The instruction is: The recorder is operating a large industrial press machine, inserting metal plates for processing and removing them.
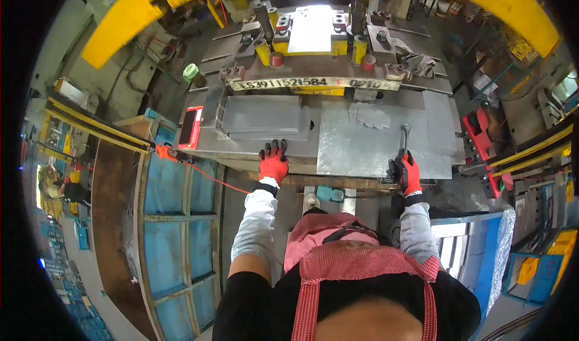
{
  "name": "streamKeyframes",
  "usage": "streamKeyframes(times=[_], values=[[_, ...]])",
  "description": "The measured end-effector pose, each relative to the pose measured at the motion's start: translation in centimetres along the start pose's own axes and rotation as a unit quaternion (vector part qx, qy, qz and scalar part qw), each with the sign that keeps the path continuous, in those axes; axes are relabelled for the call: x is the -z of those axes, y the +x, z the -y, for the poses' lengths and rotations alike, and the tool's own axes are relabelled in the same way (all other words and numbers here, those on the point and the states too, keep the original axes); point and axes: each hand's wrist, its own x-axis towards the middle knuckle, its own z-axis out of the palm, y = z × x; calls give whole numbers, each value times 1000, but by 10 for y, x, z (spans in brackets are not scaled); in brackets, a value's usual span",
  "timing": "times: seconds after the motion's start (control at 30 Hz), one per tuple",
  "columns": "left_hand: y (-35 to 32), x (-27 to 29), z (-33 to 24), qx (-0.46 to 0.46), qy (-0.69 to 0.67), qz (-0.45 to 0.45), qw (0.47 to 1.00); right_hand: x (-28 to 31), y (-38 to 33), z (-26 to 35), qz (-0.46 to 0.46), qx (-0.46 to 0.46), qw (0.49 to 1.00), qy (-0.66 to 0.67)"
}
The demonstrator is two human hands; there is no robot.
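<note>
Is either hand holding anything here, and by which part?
The right hand grips a metal hook tool by its lower end. The left hand holds nothing; it rests flat on the stack of metal sheets.

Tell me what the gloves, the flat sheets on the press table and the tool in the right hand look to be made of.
Gloves, left hand and right hand: knit fabric, red with black, seemingly rubber-coated fingers. Flat sheets: bare grey metal, dull sheen, thin stacked edges, probably steel. Hooked tool: slender, shiny grey, likely steel.
</note>
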Motion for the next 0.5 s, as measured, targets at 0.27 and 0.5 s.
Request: streamKeyframes(times=[0.27, 0.5], values=[[-10, 20, -8, 20, -53, 43, 997, -1, 7, 11, -83, 95, 989, -76], [30, 127, -64, 41, -467, 63, 881, -184, 36, 136, 162, 207, 932, -249]])
